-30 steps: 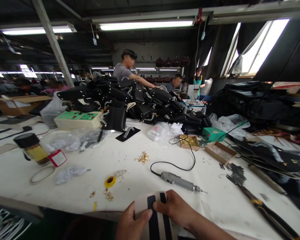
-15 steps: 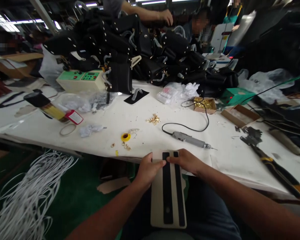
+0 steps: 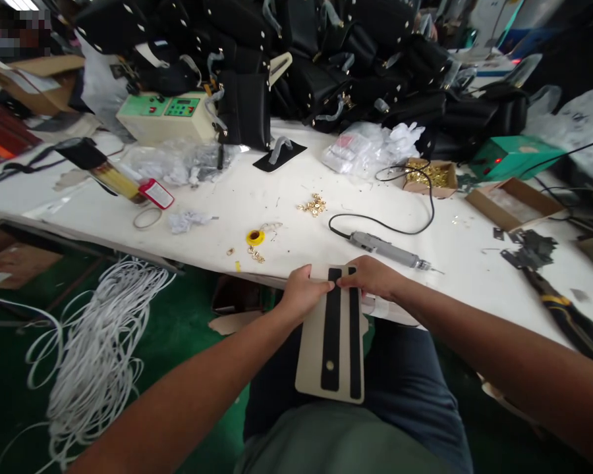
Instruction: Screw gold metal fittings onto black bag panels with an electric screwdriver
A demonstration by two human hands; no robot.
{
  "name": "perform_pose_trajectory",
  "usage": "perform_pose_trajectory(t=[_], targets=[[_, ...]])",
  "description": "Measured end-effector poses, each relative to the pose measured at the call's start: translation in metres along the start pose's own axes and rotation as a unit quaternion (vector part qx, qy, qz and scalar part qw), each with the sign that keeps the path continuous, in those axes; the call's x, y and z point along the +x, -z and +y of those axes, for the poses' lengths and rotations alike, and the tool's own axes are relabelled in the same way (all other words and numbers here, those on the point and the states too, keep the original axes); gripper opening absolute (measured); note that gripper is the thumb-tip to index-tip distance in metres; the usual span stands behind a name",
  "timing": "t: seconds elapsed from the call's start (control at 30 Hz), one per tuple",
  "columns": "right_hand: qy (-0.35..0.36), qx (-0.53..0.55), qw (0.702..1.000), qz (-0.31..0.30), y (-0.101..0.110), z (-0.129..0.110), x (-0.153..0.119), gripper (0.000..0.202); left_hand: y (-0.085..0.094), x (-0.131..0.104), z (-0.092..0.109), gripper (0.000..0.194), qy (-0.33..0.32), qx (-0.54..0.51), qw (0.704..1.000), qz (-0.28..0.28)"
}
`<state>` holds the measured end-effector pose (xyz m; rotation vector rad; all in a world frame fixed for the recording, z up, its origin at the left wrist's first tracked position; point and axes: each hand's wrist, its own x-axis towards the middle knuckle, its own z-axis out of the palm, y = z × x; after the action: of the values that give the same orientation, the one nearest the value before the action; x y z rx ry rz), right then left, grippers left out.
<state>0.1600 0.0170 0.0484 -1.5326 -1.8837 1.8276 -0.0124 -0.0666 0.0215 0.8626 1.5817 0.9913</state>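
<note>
A flat beige panel [image 3: 311, 359] with rounded corners lies over my lap, its far end at the table's front edge. Two black strips [image 3: 332, 332] run along it, and a small round metal stud [image 3: 330, 366] shows near the close end of one. My left hand [image 3: 304, 293] grips the far left corner, thumb on top. On the far right side my right hand [image 3: 374, 278] is closed on the same panel, its thumb pressing the strip's end. The fingers underneath are hidden. Beyond the hands lies a grey electric screwdriver [image 3: 388, 251] with a black cord.
Gold metal fittings [image 3: 314, 205] and a yellow tape roll [image 3: 255, 237] lie on the white table [image 3: 217, 230]. Black bags [image 3: 244, 108] are heaped behind. Cutters [image 3: 566, 309] and a box of gold pieces [image 3: 431, 179] are to the right. White cord [image 3: 99, 349] is piled at left.
The view has tilted downward, so the table appears higher and more of my lap shows. Both hands keep their grip on the panel. The co-worker's arm above the bags is out of view.
</note>
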Motion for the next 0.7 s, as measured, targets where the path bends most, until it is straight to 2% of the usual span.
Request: perform_pose_trajectory(t=[0.1, 0.3, 0.57, 0.63, 0.7], targets=[[-0.009, -0.019, 1.000, 0.003, 0.001, -0.004, 0.002, 0.012, -0.002, 0.003, 0.001, 0.024, -0.003, 0.024, 1.000, 0.007], [0.014, -0.202, 0.979, -0.007, 0.009, -0.013, 0.007, 0.018, -0.004, 0.004, 0.002, 0.023, -0.012, 0.080, 0.996, 0.022], [-0.022, -0.202, 0.979, 0.004, 0.008, -0.017, 0.005, 0.017, -0.006, 0.000, 0.005, 0.022, -0.034, 0.132, 0.990, 0.030], [-0.023, -0.193, 0.981, 0.004, 0.007, -0.017, 0.004, 0.018, -0.005, -0.003, 0.003, 0.030, -0.049, 0.145, 0.988, 0.034], [-0.028, -0.189, 0.981, 0.011, 0.005, -0.017, 0.004, 0.020, -0.004, -0.008, 0.001, 0.051, -0.085, 0.183, 0.977, 0.065]])
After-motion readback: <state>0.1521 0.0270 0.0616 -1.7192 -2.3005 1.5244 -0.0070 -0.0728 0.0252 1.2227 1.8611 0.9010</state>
